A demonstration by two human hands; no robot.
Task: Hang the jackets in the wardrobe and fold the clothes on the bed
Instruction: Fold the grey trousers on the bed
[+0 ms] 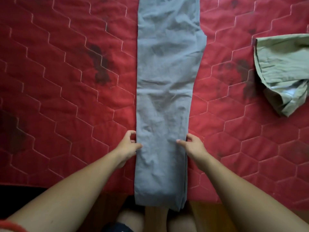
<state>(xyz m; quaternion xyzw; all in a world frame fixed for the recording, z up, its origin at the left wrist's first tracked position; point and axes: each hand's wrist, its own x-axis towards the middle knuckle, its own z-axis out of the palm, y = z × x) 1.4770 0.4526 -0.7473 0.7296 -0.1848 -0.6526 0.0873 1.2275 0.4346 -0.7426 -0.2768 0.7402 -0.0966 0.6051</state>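
Left hand (128, 144) fingers pinching grey trousers (165, 81) edge, right hand (192, 145) fingers likewise, red quilt (66, 97)

trousers (164, 97) lengthwise mid-bed (66, 81), crumpled garment (282, 67) to right

Grey trousers (165, 97): folded lengthwise, legs stacked, lying flat as one long creased strip down the middle of the red quilted bed (66, 97). Near end overhangs the bed edge. Left hand (128, 145) and right hand (192, 144) pinch its side edges. Green garment (284, 67): loosely bunched at right, well apart.
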